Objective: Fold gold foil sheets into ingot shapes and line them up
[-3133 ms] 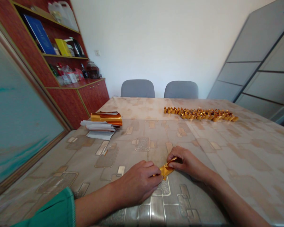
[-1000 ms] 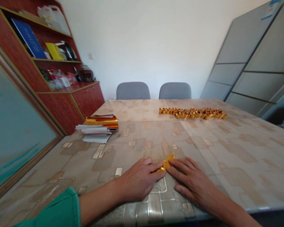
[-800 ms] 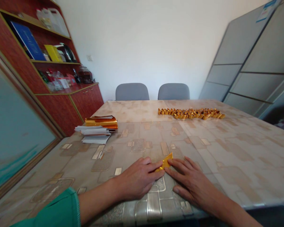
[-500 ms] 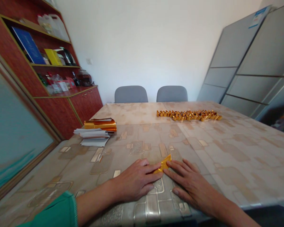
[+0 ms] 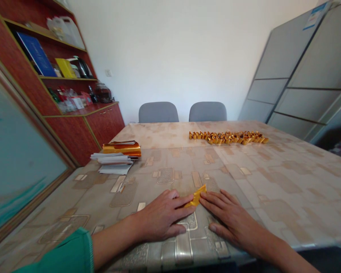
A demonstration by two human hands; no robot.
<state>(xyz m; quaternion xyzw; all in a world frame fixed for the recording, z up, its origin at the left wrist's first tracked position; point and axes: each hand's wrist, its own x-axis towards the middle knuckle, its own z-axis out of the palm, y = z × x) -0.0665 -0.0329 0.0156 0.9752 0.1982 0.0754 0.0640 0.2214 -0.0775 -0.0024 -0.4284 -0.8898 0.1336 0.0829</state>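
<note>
A small folded piece of shiny gold paper (image 5: 197, 195) lies on the table in front of me, slanting up to the right. My left hand (image 5: 166, 216) rests beside it, its index and middle fingers stretched onto the paper's left part and its thumb apart. From the other side, my right hand (image 5: 230, 214) lies flat with its fingertips at the paper's right edge. Its thumb is spread away on the tablecloth. The fingers of my left hand hide some of the paper.
Folded gold pieces (image 5: 230, 137) stand in rows at the far right of the patterned tablecloth (image 5: 287, 182). To the left lie a stack of white sheets (image 5: 115, 163) and gold sheets (image 5: 125, 148). Two grey chairs (image 5: 158, 112) stand behind the table.
The fingertips of my right hand have shifted slightly down along the gold paper's right edge, showing more of the paper. My left hand stays nearly in place.
</note>
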